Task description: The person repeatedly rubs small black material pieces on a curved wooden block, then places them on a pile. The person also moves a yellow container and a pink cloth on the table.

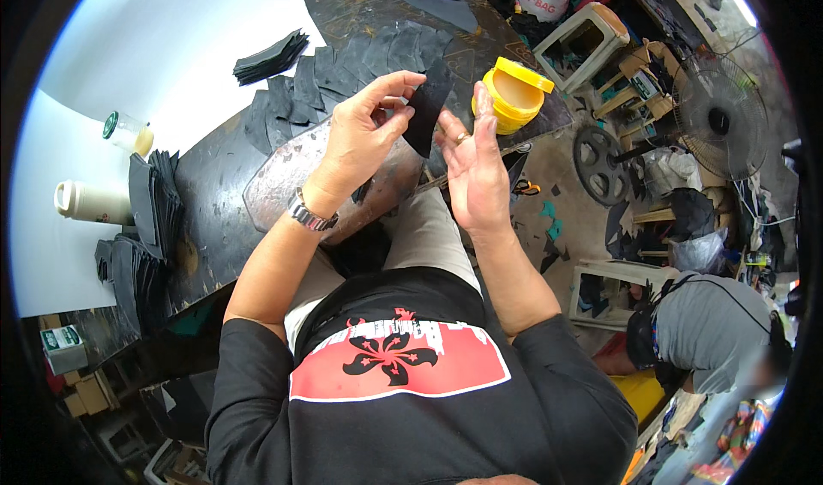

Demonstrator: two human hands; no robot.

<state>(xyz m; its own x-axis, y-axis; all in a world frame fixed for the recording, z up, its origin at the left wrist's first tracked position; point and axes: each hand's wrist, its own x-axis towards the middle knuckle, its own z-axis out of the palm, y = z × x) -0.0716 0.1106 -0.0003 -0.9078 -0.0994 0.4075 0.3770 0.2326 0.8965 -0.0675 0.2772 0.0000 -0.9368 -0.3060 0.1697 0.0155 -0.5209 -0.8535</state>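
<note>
left hand (360, 134) pinches black piece (426, 108); right hand (473, 170) open, flat beside it; glue tub (512, 97) at 2 o'clock: handling step, steady pinch needed.

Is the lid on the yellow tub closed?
No, the yellow tub stands open, its lid tipped back and the pale stuff inside showing, just beyond the right hand.

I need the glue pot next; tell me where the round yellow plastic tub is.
In the head view, the round yellow plastic tub sits open on the dark worktable, just beyond the right hand, on the person's right.
</note>
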